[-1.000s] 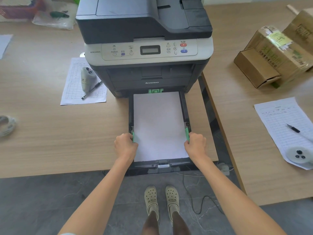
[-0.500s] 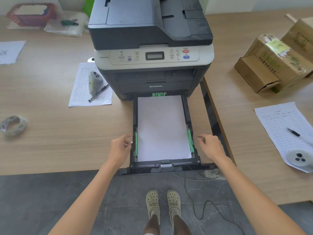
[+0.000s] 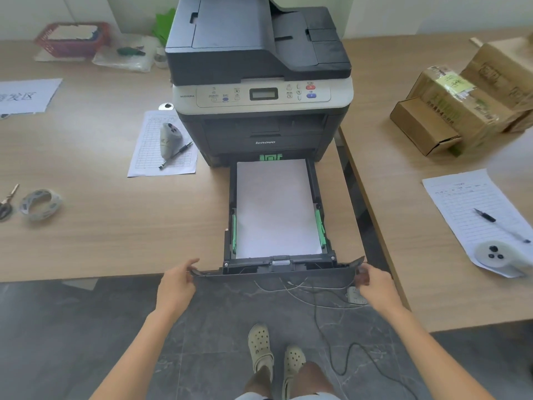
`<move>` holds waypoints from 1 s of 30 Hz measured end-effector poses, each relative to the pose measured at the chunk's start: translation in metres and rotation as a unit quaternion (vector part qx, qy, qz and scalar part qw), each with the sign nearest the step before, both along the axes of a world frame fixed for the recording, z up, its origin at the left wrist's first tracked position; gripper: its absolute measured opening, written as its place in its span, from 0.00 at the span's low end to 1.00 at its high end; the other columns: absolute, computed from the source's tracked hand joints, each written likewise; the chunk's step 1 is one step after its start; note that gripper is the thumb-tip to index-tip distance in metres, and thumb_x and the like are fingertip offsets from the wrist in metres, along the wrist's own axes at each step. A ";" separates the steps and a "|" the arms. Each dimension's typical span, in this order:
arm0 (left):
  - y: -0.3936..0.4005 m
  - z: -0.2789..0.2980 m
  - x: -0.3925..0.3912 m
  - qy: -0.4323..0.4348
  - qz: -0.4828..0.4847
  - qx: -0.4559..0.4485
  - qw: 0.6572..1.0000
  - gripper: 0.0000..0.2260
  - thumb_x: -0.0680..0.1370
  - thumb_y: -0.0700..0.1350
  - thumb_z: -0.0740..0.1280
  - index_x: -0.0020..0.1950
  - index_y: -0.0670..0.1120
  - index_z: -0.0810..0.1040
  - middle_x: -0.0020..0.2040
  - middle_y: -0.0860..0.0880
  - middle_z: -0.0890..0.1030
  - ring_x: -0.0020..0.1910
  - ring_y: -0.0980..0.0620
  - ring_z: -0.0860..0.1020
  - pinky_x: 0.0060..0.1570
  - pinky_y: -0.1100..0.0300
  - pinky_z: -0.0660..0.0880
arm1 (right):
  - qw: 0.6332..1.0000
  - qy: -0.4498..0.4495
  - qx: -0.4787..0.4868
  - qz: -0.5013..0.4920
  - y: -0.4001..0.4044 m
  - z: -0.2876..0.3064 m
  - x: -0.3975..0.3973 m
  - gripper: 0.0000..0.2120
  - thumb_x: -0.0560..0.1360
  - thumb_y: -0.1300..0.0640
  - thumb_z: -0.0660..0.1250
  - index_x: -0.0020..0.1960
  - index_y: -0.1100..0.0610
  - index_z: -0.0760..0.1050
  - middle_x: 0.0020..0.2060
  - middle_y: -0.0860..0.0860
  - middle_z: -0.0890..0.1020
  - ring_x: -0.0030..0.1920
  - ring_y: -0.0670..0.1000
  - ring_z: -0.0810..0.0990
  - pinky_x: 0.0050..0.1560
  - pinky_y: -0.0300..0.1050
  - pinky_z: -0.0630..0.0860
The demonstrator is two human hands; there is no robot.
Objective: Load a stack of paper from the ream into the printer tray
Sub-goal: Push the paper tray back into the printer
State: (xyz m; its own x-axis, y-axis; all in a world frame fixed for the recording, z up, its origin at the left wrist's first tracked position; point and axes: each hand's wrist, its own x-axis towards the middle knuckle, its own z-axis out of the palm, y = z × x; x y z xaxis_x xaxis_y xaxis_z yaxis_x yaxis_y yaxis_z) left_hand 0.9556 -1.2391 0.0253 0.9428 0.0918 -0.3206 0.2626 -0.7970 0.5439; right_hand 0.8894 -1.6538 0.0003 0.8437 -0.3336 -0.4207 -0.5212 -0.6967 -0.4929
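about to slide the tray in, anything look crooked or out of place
Nothing stands out. The paper lies flat and square between the green guides in the tray; the left hand and right hand hold its front corners.

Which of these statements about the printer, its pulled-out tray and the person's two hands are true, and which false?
1. The black pulled-out paper tray holds a white paper stack. True.
2. Both hands press the green side guides. False: the left hand and right hand are at the ends of the tray's front panel.
3. The tray is shut inside the dark grey printer. False: it sticks out.
4. A black pen lies on a printed sheet left of the printer. True.
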 end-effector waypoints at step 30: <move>-0.064 -0.003 0.014 -0.065 0.260 -0.182 0.946 0.23 0.61 0.46 0.80 0.48 0.48 0.71 0.46 0.47 0.81 0.46 0.50 0.78 0.49 0.58 0.73 | 0.970 -0.156 0.073 -0.171 0.056 -0.002 0.053 0.31 0.60 0.40 0.77 0.53 0.57 0.71 0.43 0.49 0.76 0.47 0.52 0.78 0.47 0.48 0.79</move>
State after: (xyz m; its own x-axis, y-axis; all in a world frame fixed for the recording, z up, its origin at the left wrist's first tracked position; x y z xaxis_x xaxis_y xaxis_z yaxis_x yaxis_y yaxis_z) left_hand 0.9699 -1.3033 0.0226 0.8343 0.4596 -0.3044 0.4792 -0.3316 0.8126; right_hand 0.9422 -1.5980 -0.0014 0.7884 -0.5718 -0.2268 -0.5189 -0.4203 -0.7443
